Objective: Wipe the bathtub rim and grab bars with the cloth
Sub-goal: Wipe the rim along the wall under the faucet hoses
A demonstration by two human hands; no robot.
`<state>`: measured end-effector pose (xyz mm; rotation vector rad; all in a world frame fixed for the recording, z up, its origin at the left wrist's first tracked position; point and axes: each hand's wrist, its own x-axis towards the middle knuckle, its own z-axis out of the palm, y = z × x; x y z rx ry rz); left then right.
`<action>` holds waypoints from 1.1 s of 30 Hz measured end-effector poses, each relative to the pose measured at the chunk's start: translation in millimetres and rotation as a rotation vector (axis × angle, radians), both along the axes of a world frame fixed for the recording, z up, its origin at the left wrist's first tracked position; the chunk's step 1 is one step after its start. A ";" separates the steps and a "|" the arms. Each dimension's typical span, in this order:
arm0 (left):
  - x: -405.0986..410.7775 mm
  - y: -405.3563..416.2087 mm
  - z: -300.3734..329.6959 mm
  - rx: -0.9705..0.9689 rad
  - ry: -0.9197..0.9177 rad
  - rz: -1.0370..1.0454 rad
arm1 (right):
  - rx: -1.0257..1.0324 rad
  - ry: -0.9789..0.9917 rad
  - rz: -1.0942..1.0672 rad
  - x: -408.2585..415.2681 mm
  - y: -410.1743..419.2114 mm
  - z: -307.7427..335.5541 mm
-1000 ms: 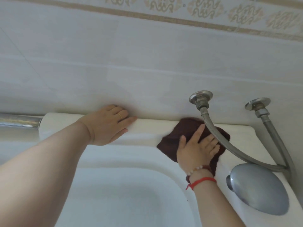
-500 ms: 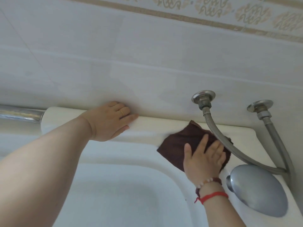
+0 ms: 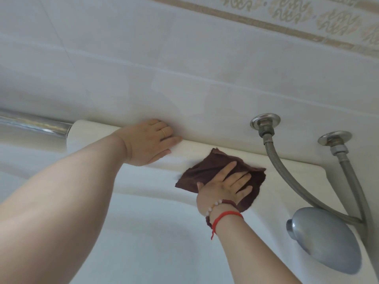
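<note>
Left of the brown cloth (image 3: 207,173), beyond the chrome grab bar (image 3: 34,125), the left hand (image 3: 147,144) rests flat-fingered on the bathtub rim (image 3: 297,169), likely as a brace, while the right hand (image 3: 223,187) presses the cloth flat, fingers spread, short of the braided hoses (image 3: 287,175).

Cloth (image 3: 207,171) on the rim (image 3: 287,167), left of hoses (image 3: 287,177), shower head (image 3: 326,240).

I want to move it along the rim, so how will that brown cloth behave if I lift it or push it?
The brown cloth looks floppy: its edges are frayed and wavy, so it would probably droop when lifted. Pressed flat under the right hand, it should slide easily on the glossy bathtub rim, though a loose corner may fold over.
</note>
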<state>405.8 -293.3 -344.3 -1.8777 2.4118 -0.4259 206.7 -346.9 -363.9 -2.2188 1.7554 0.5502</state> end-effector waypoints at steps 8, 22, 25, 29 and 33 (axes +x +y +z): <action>-0.5 -3.3 2.0 -0.039 -0.052 -0.063 | 0.035 0.068 -0.136 12.2 -10.7 5.2; 35.5 48.4 24.4 0.037 0.001 0.080 | -0.010 0.097 -0.113 9.5 -2.9 8.9; 63.8 67.9 43.9 0.279 -0.083 0.172 | -0.032 0.105 -0.119 9.3 -3.1 7.5; 68.9 71.0 41.1 0.405 -0.093 0.243 | -0.046 0.129 -0.133 10.5 -0.4 8.5; 81.1 74.8 25.5 0.179 -0.072 0.130 | -0.044 0.128 -0.139 12.1 -2.0 8.8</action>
